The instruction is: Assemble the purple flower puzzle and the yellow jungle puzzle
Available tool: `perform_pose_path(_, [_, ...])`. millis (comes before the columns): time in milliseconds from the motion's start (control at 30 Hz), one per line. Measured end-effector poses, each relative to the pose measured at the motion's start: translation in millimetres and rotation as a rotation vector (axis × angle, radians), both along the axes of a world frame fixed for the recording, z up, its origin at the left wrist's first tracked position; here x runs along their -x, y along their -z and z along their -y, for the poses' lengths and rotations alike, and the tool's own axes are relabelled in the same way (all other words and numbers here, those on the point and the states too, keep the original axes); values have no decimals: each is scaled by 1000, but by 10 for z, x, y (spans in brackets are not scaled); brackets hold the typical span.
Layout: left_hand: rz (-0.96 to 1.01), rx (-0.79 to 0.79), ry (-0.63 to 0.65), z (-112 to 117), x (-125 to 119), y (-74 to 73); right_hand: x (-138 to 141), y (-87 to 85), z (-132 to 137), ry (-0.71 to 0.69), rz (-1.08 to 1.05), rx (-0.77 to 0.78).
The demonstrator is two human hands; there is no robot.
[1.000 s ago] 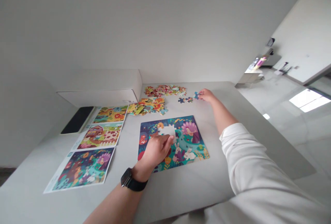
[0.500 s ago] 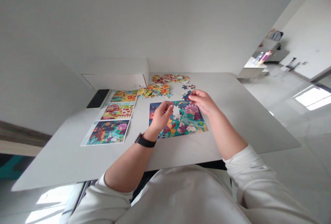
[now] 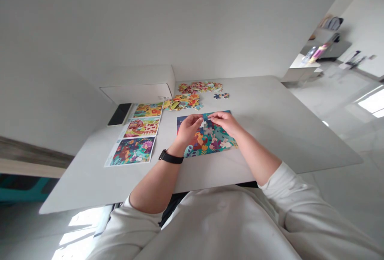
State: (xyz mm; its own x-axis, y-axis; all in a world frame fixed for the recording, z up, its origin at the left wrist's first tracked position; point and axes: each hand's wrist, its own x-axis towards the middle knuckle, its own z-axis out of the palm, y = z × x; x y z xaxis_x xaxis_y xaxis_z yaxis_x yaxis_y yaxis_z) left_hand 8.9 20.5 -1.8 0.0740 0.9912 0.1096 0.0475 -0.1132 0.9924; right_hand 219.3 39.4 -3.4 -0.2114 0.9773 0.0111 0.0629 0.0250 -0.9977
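A mostly assembled jigsaw puzzle (image 3: 214, 148) with a dark blue and teal animal scene lies in front of me. A pale gap (image 3: 204, 124) shows in its upper middle. My right hand (image 3: 226, 123) is over the upper part, its fingertips pinched at the gap on a small puzzle piece that they mostly hide. My left hand (image 3: 189, 129), with a black watch on the wrist, rests over the puzzle's left side. Its thumb and forefinger are closed beside the gap; what they hold, if anything, is hidden.
Loose dark pieces (image 3: 221, 96) lie behind the puzzle. Yellow-orange pieces (image 3: 183, 102) and a red-green pile (image 3: 200, 87) are farther back. At left are a picture sheet (image 3: 109, 160), a phone (image 3: 120, 114) and a white box (image 3: 138, 92) by the wall.
My right hand has moved left and toward me with the puzzle piece, from beside the loose dark pieces to the gap. The left hand stays near the gap. The view has shifted slightly.
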Motion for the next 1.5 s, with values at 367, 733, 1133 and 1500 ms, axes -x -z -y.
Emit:
perform_pose_path(367, [156, 90, 15, -34, 13, 44, -1, -92, 53, 45, 51, -27])
perform_pose_path(733, [-8, 74, 43, 4, 41, -12, 38, -40, 31, 53, -24, -32])
perform_pose_path(1133, [-211, -15, 25, -16, 58, -25, -3, 17, -6, 64, 78, -62])
perform_pose_path(1500, [-94, -3, 33, -100, 45, 133, -3, 83, -25, -25, 214, -142])
